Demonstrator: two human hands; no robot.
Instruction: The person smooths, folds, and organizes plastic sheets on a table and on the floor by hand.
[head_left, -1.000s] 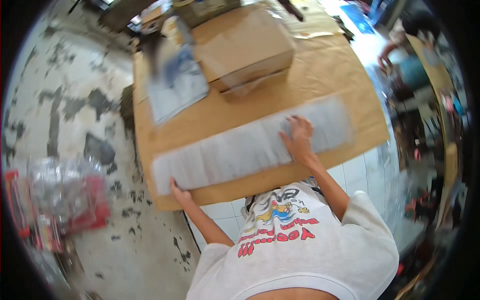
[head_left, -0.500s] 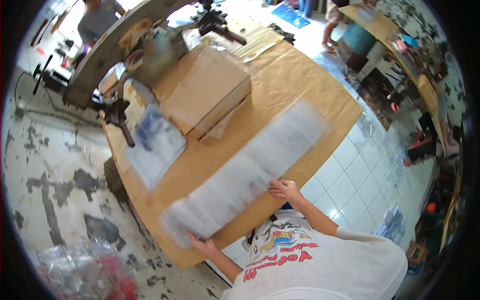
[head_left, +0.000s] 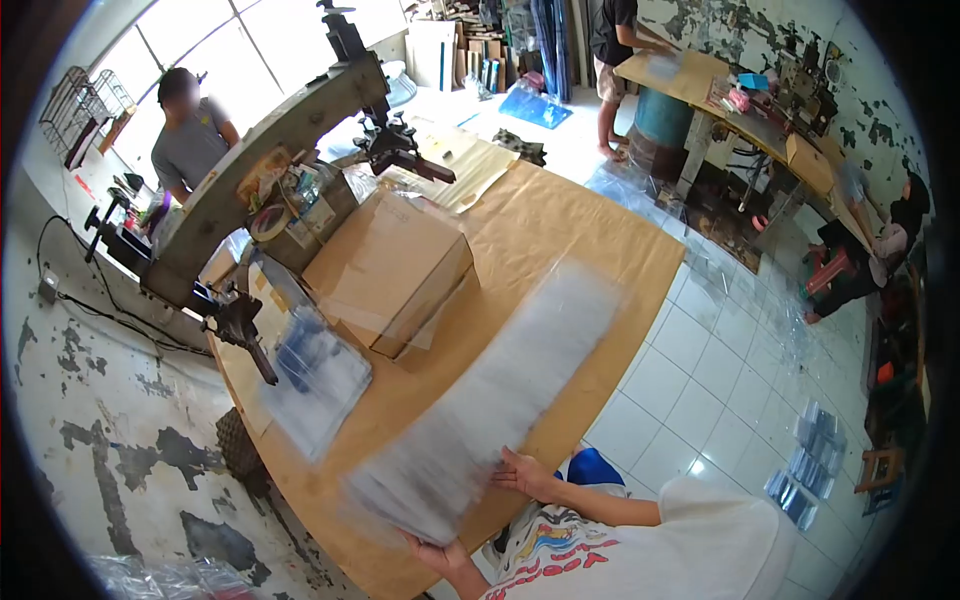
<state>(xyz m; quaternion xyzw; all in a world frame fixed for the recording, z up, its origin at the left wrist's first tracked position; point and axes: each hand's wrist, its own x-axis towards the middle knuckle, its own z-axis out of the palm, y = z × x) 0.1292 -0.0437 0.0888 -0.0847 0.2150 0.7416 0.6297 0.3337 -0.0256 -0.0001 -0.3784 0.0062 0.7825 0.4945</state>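
Note:
A long, whitish translucent plastic strip [head_left: 500, 375] lies slantwise across the brown-covered table [head_left: 620, 225], its outline blurred. At its near end my left hand [head_left: 437, 553] grips the lower edge, fingers partly under the plastic. My right hand [head_left: 527, 474] pinches the same long edge farther along. Beyond the strip sits a closed cardboard box [head_left: 385, 265] with clear tape on it. Left of the box lies a stack of clear plastic bags [head_left: 318, 375] with a blue patch.
A metal machine arm [head_left: 270, 140] with clamps reaches over the table's far left. One person [head_left: 190, 140] stands behind it, another [head_left: 612, 60] at a far workbench [head_left: 680, 75], and a third [head_left: 880, 245] sits at right. Plastic packs [head_left: 805, 465] lie on the tiled floor.
The view has turned and lifted, showing more of the room. My right hand has left the strip's top for its near edge. The strip now slants more steeply, with both hands at its edge.

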